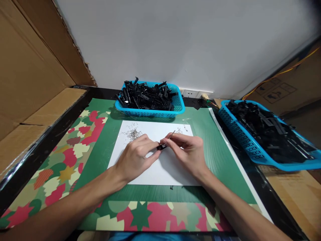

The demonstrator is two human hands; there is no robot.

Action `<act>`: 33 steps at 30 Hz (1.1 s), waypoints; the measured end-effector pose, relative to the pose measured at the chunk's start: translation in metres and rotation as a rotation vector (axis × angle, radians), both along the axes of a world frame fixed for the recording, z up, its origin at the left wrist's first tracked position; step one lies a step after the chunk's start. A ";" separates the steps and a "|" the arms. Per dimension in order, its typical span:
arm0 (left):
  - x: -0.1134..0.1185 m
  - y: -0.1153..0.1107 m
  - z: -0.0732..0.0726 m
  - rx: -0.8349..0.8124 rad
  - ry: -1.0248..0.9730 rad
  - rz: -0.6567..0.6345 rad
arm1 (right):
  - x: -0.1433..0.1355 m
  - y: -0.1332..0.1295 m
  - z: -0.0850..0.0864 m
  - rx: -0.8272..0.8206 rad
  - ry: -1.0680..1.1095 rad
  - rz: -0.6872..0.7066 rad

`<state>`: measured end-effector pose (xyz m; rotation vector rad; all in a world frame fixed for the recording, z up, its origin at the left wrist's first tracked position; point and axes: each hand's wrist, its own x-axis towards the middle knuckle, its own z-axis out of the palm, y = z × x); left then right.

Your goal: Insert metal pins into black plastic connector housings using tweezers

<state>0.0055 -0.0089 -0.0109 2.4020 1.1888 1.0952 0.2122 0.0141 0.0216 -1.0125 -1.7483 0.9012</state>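
Observation:
Above a white sheet of paper point(173, 175), my two hands meet with fingertips close together. My left hand point(136, 155) is closed, pinching a small black plastic piece point(160, 147) between thumb and index finger. Closed at the other end of that piece, my right hand point(190, 154) holds a thin, pointed metal rod point(172, 134) that sticks up past its fingers; its exact kind is unclear. Fingers partly hide the black piece. On the paper left of centre lies a pile of tiny bent metal wires point(133, 134), with a smaller cluster of wires point(179, 130) behind my right hand.
A blue basket point(150, 113) heaped with black plastic pieces stands against the wall. Another blue basket point(240, 140) of dark pieces is at the right. Green patterned covering point(97, 160) lies under the paper. Cardboard point(32, 50) rises at the left; a wall socket point(191, 93) is behind.

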 end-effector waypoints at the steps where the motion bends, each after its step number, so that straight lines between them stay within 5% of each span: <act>1: 0.000 0.001 0.002 0.002 -0.027 0.039 | 0.000 0.002 0.003 -0.015 0.083 -0.041; 5: -0.005 0.009 0.013 -0.065 -0.184 0.237 | -0.001 0.020 0.012 0.024 0.290 -0.170; 8: -0.015 0.019 0.020 -0.148 -0.440 0.349 | -0.009 0.033 0.004 0.003 0.138 -0.056; 15: -0.028 0.035 0.031 -0.229 -0.969 0.249 | -0.057 0.044 -0.022 -0.022 -0.338 0.157; 22: -0.032 0.041 0.025 -0.264 -1.099 0.296 | -0.076 0.060 -0.020 -0.013 -0.438 0.128; 33: -0.034 0.042 0.026 -0.271 -1.128 0.294 | -0.069 0.047 -0.018 0.073 -0.337 0.090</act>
